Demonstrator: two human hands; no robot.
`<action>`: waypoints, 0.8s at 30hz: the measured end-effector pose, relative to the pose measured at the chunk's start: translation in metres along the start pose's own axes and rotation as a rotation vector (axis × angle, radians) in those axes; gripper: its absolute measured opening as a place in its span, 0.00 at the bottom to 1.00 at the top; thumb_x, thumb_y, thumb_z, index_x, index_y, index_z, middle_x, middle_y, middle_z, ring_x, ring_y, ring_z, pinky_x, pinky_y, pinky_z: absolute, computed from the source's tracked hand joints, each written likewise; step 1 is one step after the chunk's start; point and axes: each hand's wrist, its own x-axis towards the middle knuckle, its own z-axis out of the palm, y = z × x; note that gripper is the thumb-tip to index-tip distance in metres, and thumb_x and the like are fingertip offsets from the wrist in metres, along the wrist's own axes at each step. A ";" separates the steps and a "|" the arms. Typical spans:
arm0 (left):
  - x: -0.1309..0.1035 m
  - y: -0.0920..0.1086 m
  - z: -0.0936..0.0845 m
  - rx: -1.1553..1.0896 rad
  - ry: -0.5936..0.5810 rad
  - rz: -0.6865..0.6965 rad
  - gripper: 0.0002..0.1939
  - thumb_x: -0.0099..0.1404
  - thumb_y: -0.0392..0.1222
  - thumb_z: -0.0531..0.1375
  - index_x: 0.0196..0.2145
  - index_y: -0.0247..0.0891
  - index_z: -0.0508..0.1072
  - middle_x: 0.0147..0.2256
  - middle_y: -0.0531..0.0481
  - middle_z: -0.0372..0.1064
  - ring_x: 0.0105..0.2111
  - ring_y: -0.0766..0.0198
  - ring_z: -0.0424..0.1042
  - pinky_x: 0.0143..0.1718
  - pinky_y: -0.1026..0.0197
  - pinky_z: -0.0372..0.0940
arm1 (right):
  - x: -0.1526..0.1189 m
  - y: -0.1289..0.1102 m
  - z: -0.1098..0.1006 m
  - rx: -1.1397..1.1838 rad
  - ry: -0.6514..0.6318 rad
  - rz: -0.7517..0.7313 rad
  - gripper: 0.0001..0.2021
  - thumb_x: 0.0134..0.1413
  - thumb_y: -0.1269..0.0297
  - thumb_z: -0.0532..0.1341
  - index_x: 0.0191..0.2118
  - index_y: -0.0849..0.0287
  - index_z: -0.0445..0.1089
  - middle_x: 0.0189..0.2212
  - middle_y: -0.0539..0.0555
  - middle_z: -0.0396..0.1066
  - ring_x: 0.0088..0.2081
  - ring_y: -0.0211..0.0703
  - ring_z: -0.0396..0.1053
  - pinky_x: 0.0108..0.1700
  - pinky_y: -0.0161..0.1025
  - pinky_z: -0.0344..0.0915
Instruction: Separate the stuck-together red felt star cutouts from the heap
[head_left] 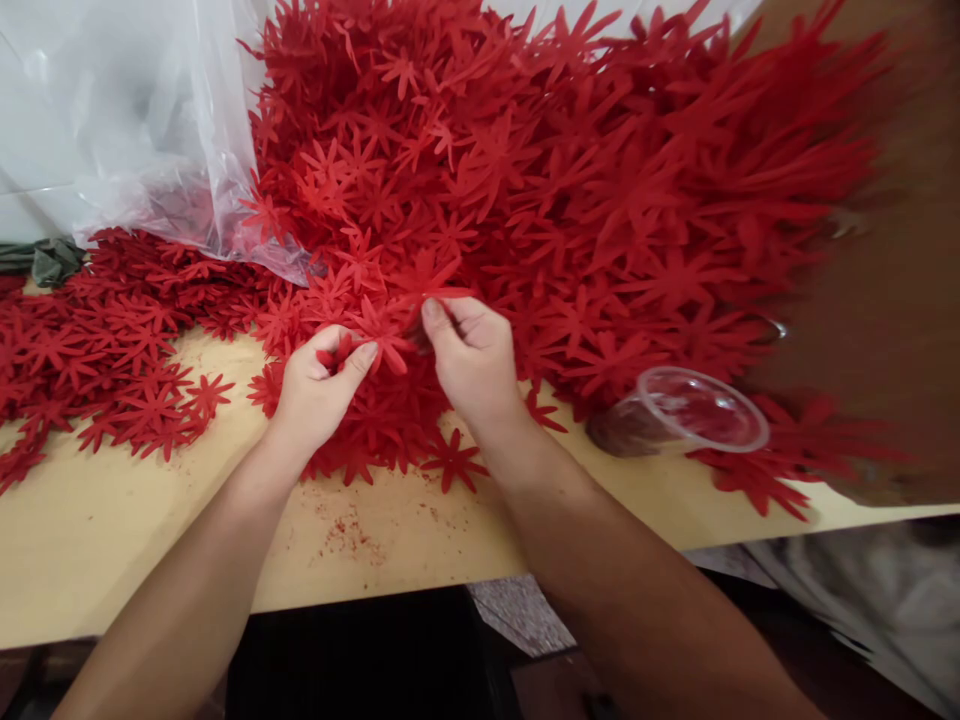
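Observation:
A large heap of red cut-out flower shapes (pixel 570 190) covers the back of a pale wooden table (pixel 105 530). My left hand (pixel 315 385) sits at the heap's near edge, fingers curled around a small red flower piece (pixel 337 352). My right hand (pixel 472 355) is right beside it, thumb and fingers pinching a flat red flower (pixel 431 280) lifted from the pile. The two hands almost touch.
A clear plastic cup (pixel 686 410) lies on its side to the right of my right hand. A clear plastic bag (pixel 150 120) rests at the back left, over more red flowers (pixel 97 350). Red crumbs (pixel 349 530) dot the table near its front edge.

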 end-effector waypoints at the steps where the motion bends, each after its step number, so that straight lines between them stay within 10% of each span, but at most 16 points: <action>1: 0.000 -0.001 -0.001 -0.011 0.010 -0.003 0.15 0.57 0.42 0.62 0.19 0.37 0.62 0.18 0.59 0.53 0.20 0.73 0.52 0.23 0.67 0.52 | 0.003 0.004 -0.002 0.010 0.023 0.005 0.14 0.51 0.50 0.58 0.29 0.55 0.67 0.23 0.49 0.66 0.25 0.35 0.63 0.31 0.38 0.64; 13: 0.002 -0.004 -0.001 -0.076 0.043 0.006 0.15 0.54 0.47 0.64 0.21 0.37 0.64 0.19 0.59 0.53 0.20 0.74 0.51 0.23 0.67 0.52 | -0.001 0.000 -0.008 -0.186 0.002 -0.238 0.16 0.54 0.57 0.58 0.49 0.51 0.67 0.51 0.57 0.63 0.54 0.48 0.61 0.54 0.48 0.64; 20: 0.002 -0.003 0.001 -0.068 -0.033 0.019 0.12 0.54 0.45 0.64 0.24 0.36 0.68 0.22 0.57 0.60 0.25 0.72 0.58 0.29 0.66 0.57 | -0.006 -0.006 0.002 0.058 -0.247 -0.093 0.14 0.48 0.51 0.62 0.35 0.57 0.69 0.29 0.51 0.70 0.32 0.37 0.69 0.38 0.39 0.68; 24: 0.002 -0.003 0.001 -0.028 -0.016 -0.001 0.12 0.54 0.45 0.64 0.23 0.36 0.68 0.20 0.58 0.58 0.23 0.73 0.55 0.27 0.66 0.55 | -0.002 -0.004 0.003 0.127 -0.159 -0.012 0.17 0.43 0.48 0.64 0.28 0.57 0.66 0.21 0.46 0.65 0.23 0.31 0.62 0.26 0.33 0.62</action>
